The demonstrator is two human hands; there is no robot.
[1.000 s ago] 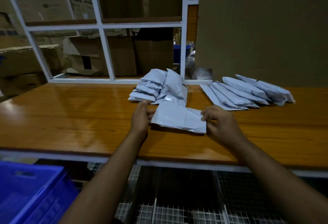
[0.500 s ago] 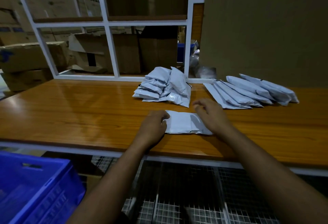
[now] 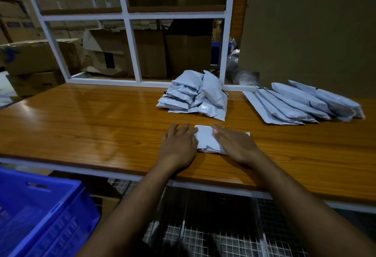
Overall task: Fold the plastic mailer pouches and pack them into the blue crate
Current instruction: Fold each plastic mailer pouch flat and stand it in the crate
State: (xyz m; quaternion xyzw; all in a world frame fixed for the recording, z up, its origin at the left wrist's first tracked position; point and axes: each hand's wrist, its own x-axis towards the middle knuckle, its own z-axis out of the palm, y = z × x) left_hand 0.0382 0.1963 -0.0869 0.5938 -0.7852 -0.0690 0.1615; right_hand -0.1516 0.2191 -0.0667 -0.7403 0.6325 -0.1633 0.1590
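Both hands flat on a folded mailer pouch (image 3: 205, 137) near the front edge of the wooden table (image 3: 91, 122). Left hand (image 3: 178, 145) lies palm down with fingers straight, covering the pouch's left end, fingertips partly on the table. Right hand (image 3: 234, 144) also palm down, fingers extended, pressing the pouch's right half; only the middle strip of white plastic shows between the two hands, plus a corner poking out past the right hand. Neither hand curls around it, just pressing, no pinch visible.

Pile of folded pouches (image 3: 195, 95) sits further back on the table, just behind the pressed one, apart from it. Row of unfolded flat pouches (image 3: 301, 102) fanned out at back right, overlapping each other. Blue crate (image 3: 40, 216) sits below table level at lower left, well apart from both hands; what lies in it is too dark to tell.
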